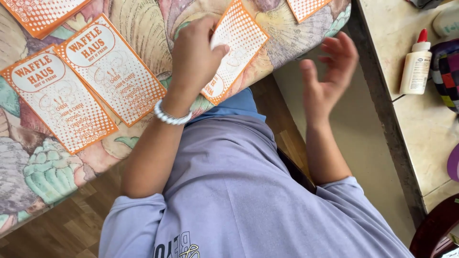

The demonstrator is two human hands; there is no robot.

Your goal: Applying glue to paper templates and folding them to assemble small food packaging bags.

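My left hand (pixel 193 52), with a white bead bracelet on its wrist, grips the edge of an orange and white printed card (pixel 241 40) that lies on a floral cushion (pixel 48 172). My right hand (pixel 330 76) hovers in the air to the right of the cushion, blurred, fingers spread and holding nothing. Two matching cards (pixel 112 67) (pixel 57 98) lie flat side by side on the cushion left of my left hand.
More orange cards lie at the cushion's top left (pixel 40 14) and top right (pixel 306 7). A stone-topped table (pixel 425 129) on the right carries a white glue bottle with a red tip (pixel 416 64). My lavender shirt fills the bottom.
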